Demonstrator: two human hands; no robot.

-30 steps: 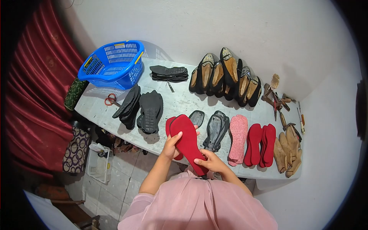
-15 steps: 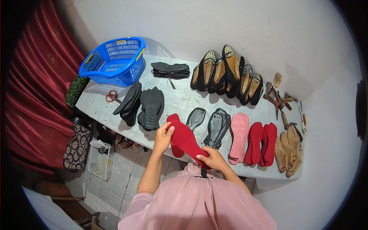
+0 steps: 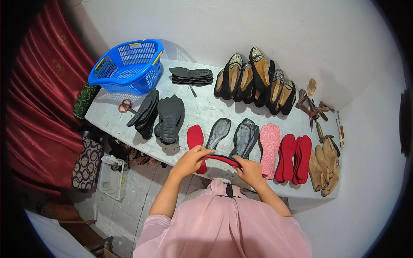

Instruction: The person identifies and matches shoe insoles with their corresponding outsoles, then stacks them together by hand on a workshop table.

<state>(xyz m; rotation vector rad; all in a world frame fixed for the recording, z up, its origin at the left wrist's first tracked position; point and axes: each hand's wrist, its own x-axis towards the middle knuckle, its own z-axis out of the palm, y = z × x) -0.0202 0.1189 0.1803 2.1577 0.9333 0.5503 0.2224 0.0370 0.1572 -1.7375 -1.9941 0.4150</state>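
A red insole with a dark edge (image 3: 223, 159) is held edge-on and slightly bowed in front of my body. One end is pinched by my left hand (image 3: 192, 161), and my right hand (image 3: 251, 171) is closed on the other end. Another red insole (image 3: 195, 135) lies on the table behind my left hand, which partly hides it. Just beyond the held insole rest a single grey-black sole (image 3: 218, 131) and a stack of similar soles (image 3: 246, 135). To the right of my right hand are pink speckled insoles (image 3: 269, 148) and stacked red insoles (image 3: 285, 159).
Black shoes on lasts (image 3: 259, 73) stand at the back. Black soles (image 3: 170, 118), red-handled scissors (image 3: 124, 106) and a blue basket (image 3: 148, 81) occupy the left. Wooden lasts (image 3: 320, 165) and hand tools (image 3: 312, 109) lie at the right end of the table (image 3: 198, 111).
The held red insole has turned from face-up and slanted to level and edge-on, bending into an arch. My left hand has moved down and right; my right hand has shifted right and slightly up.
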